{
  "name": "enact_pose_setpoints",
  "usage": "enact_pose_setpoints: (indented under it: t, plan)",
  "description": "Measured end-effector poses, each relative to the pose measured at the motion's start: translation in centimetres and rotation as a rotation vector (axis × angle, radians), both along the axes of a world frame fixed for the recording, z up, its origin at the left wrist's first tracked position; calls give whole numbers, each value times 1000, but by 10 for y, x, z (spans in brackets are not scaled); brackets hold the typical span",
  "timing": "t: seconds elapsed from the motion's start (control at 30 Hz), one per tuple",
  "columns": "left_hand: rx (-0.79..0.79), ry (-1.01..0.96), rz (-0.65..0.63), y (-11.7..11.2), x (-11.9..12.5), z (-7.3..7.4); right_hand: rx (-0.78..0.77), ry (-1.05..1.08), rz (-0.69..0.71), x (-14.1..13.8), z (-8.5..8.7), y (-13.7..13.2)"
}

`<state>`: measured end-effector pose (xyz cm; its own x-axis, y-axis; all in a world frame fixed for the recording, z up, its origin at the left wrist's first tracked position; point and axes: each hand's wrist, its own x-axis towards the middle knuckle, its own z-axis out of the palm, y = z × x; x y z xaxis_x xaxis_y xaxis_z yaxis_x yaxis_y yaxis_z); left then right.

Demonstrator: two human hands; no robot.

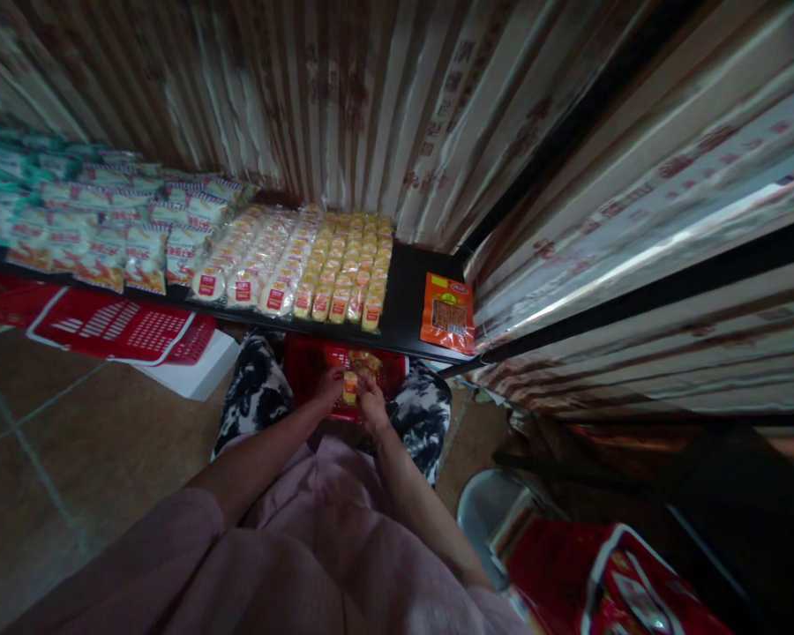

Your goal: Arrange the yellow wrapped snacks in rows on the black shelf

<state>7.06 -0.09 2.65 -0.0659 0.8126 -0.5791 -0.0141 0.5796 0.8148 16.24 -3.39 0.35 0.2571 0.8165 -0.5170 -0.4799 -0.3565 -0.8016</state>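
Note:
My left hand and my right hand meet over a red basket between my knees. Both are closed around a small yellow snack packet held just above the basket. More orange and yellow packets lie inside the basket. Directly ahead is a low black shelf with rows of small yellow packets stacked on it, and rows of white and red packets to their left.
An orange flat packet lies alone at the shelf's right end. Green and white bags fill the left of the shelf. Another red basket sits under it. A metal stool and a red bag stand at the right.

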Motion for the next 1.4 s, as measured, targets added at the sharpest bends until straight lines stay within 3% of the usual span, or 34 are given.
enact_pose_setpoints:
  t: [0.27,0.6,0.8,1.1,1.4]
  plan:
    - [52,139,33,3,1,7,40,-95,3,1,6,6]
    - [101,282,18,1,0,18,-19,-3,12,-1,26,-3]
    - [102,374,-58,-5,6,26,-49,42,-40,1,31,-5]
    - [95,327,-132,-10,18,39,-21,75,-23,6,35,-11]
    - [164,296,-184,-12,25,34,59,35,0,7,48,-12]
